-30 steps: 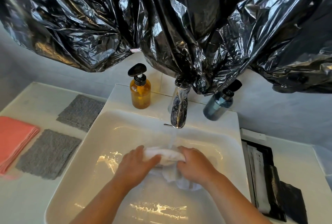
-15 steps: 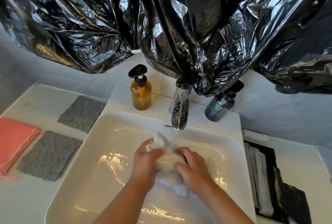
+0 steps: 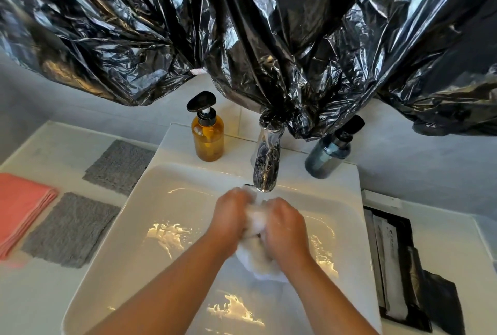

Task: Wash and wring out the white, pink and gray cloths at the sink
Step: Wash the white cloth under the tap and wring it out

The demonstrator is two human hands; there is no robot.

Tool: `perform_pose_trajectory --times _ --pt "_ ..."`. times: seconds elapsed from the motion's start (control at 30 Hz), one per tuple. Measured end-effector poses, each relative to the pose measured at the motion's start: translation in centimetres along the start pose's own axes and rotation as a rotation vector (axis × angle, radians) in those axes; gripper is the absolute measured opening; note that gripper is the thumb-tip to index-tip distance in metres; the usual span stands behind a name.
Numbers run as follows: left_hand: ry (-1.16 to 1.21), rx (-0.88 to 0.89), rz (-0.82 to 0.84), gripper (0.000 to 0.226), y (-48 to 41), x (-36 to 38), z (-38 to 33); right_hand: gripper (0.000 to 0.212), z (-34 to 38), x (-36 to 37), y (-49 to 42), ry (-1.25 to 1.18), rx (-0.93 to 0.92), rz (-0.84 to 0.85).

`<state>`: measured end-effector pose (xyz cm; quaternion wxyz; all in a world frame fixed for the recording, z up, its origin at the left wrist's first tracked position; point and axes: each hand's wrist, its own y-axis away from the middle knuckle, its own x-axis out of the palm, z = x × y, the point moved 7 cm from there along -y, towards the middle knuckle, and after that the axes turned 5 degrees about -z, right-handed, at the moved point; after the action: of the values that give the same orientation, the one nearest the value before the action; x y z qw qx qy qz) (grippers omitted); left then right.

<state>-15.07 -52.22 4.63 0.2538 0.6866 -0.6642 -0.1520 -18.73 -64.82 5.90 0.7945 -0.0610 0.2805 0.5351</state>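
— Counter [image 3: 40, 294], white, with a white sink [image 3: 139, 240] set in it; one chrome tap [image 3: 265, 170] at the sink's back edge. Black plastic sheeting [image 3: 242, 25] hangs above and behind the tap.
— Items left of the tap?
— One amber pump bottle [image 3: 207, 138], just beside it. Further left, on the counter: far gray cloth [image 3: 119, 166] and near gray cloth [image 3: 71, 229], both laid flat. One pink cloth [image 3: 21, 208], folded, outermost left.
— Right of the tap?
— One blue-gray pump bottle [image 3: 326, 155], near it, its top partly behind the sheeting. Well to the right, one black tray [image 3: 403, 229] holding packets; print too small to read.
— And the white cloth [image 3: 255, 259]?
— In front of the tap, just below its spout, over the basin. Bunched between both hands, a tail hanging beneath them.
— State of the hands?
— Left hand [image 3: 231, 216] curled round the cloth's left side; right hand [image 3: 285, 227] curled round its right side. Close together, both blurred.
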Motion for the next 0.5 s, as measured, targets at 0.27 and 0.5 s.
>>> perform_pose_trajectory --times 0.27,0.5 --pt "-0.122 0.061 0.201 0.075 2.7 -1.4 5.6 0.044 -1.7 -1.6 -0.6 -0.621 0.582 -0.029" --pt "-0.214 0.121 -0.022 0.006 1.0 -5.4 2.1 0.035 -5.3 -2.1 1.0 -0.438 0.583 -0.022"
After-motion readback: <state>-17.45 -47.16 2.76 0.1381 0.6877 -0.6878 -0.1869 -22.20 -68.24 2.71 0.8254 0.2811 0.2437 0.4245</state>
